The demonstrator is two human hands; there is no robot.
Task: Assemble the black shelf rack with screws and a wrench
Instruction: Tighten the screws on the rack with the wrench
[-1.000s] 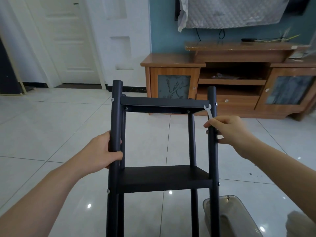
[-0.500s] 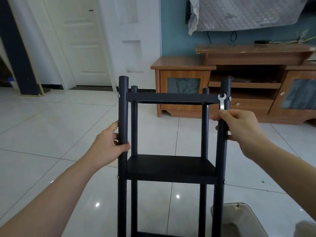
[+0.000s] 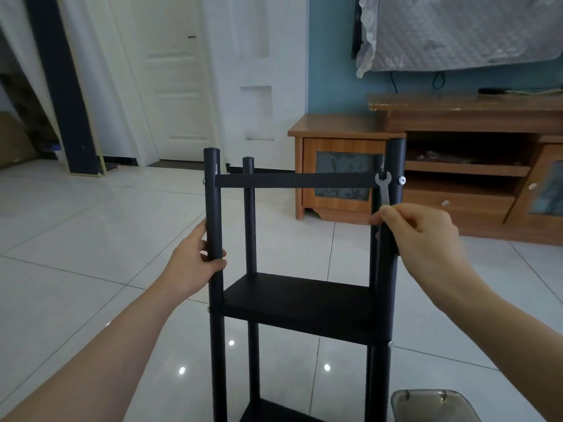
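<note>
While held, rack (and wrench) straighter.

Rack: left post is being gripped by left hand; wrench is being held at right post by right hand. Cabinet behind; container right of base.
</note>
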